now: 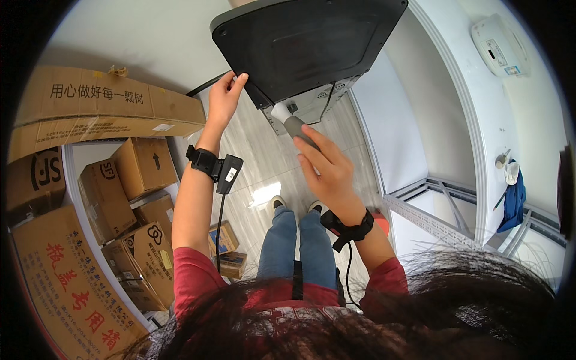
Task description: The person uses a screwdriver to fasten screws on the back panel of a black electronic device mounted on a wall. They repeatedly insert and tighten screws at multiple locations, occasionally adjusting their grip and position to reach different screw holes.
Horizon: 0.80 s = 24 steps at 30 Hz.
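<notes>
In the right hand (330,171), a grey handheld tool (298,131) with a flared white tip (279,112), grasped about its grey body between thumb and fingers. Pointed up and leftward, with the white tip near the lower left corner of a black panel (306,54). Below the panel's lower edge, a pale grey metal unit (312,102) with a dark cable (327,101) hanging down its face.

At the panel's left edge, near that same lower corner, the left hand (223,105), fingers curled and thumb up beside the rim. Whether pinching that edge or merely resting against it, impossible to tell, with the fingertips partly hidden.

On each wrist, a black strapped device (204,161). Underfoot, a glossy tiled floor (264,155), with legs in blue jeans (294,246) between the forearms. Along the left, a long cardboard box (120,105) above a shelf (75,186) holding smaller cartons (144,165). To the right, an open metal frame (432,223), and farther right, a hanging blue cloth (512,201).
</notes>
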Available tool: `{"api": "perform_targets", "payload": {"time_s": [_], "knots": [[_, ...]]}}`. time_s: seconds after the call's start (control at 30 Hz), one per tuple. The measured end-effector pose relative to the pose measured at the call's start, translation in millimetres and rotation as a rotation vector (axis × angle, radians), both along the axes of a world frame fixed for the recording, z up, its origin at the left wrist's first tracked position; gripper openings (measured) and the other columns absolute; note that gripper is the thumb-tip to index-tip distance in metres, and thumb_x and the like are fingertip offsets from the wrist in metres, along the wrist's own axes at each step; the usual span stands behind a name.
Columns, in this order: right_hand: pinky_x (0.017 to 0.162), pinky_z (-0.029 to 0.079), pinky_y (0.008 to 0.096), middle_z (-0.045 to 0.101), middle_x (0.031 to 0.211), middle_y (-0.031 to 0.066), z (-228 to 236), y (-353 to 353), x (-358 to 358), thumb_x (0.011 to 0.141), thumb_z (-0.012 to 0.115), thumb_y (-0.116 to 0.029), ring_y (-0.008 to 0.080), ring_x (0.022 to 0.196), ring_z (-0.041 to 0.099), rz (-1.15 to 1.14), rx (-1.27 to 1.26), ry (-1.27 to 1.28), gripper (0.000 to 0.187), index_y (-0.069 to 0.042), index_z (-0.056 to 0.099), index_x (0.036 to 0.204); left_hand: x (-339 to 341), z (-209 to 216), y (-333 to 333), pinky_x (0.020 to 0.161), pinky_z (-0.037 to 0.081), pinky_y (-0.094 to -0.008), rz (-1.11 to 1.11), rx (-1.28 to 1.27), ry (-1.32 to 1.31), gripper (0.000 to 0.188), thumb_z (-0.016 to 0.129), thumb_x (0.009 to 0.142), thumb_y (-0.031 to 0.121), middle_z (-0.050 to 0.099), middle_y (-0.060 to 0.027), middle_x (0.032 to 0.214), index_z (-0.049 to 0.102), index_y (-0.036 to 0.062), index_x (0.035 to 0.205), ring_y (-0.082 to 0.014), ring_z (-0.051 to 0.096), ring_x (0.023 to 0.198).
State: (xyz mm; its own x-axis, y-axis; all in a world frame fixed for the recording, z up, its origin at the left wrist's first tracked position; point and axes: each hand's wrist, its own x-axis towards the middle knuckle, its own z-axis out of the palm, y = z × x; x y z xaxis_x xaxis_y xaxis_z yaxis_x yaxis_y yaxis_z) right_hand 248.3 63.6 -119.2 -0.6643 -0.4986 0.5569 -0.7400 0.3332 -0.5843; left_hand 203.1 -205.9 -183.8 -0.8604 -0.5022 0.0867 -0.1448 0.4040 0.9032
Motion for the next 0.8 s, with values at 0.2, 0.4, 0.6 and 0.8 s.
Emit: {"api": "perform_targets", "payload": {"time_s": [0.2, 0.4, 0.6, 0.8], "knots": [[0.06, 0.049, 0.0294, 0.062, 0.119, 0.0132, -1.4, -6.2, 2.2, 0.073, 0.07, 0.001, 0.0238, 0.074, 0.06, -0.095, -0.126, -0.053, 0.038, -0.005, 0.064, 0.11, -0.9, -4.2, -2.3, 0.05, 0.029, -0.0249, -0.02, -0.001, 0.017, 0.039, 0.065, 0.09, 0.035, 0.037, 0.0059, 0.059, 0.066, -0.0004, 0.107, -0.0053, 0.031, 0.056], [0.061, 0.05, 0.0295, 0.061, 0.12, 0.0147, -3.4, 1.0, -3.8, 0.073, 0.071, 0.002, 0.0244, 0.075, 0.061, -0.078, -0.072, 0.057, 0.043, -0.001, 0.061, 0.115, 0.4, -2.0, -3.1, 0.05, 0.029, -0.0252, -0.012, -0.049, -0.016, 0.039, 0.065, 0.09, 0.035, 0.037, 0.0053, 0.058, 0.066, 0.0002, 0.106, -0.0053, 0.031, 0.055], [0.061, 0.05, 0.0312, 0.061, 0.121, 0.0133, -5.0, -2.5, 5.2, 0.071, 0.073, 0.003, 0.0239, 0.074, 0.062, -0.042, -0.146, -0.114, 0.044, -0.003, 0.063, 0.113, -0.4, -1.9, -2.2, 0.049, 0.028, -0.0251, -0.008, -0.037, -0.008, 0.04, 0.066, 0.089, 0.035, 0.037, 0.0051, 0.057, 0.066, 0.0003, 0.108, -0.0051, 0.032, 0.054], [0.065, 0.051, 0.0328, 0.06, 0.122, 0.0137, -3.1, -2.4, 0.9, 0.071, 0.074, 0.0, 0.0271, 0.08, 0.063, 0.081, -0.081, 0.094, 0.043, 0.0, 0.062, 0.112, -0.2, -4.5, -3.7, 0.049, 0.028, -0.0249, -0.011, -0.025, 0.008, 0.04, 0.066, 0.089, 0.036, 0.037, 0.0058, 0.057, 0.067, 0.0011, 0.109, -0.0047, 0.032, 0.054]]}}
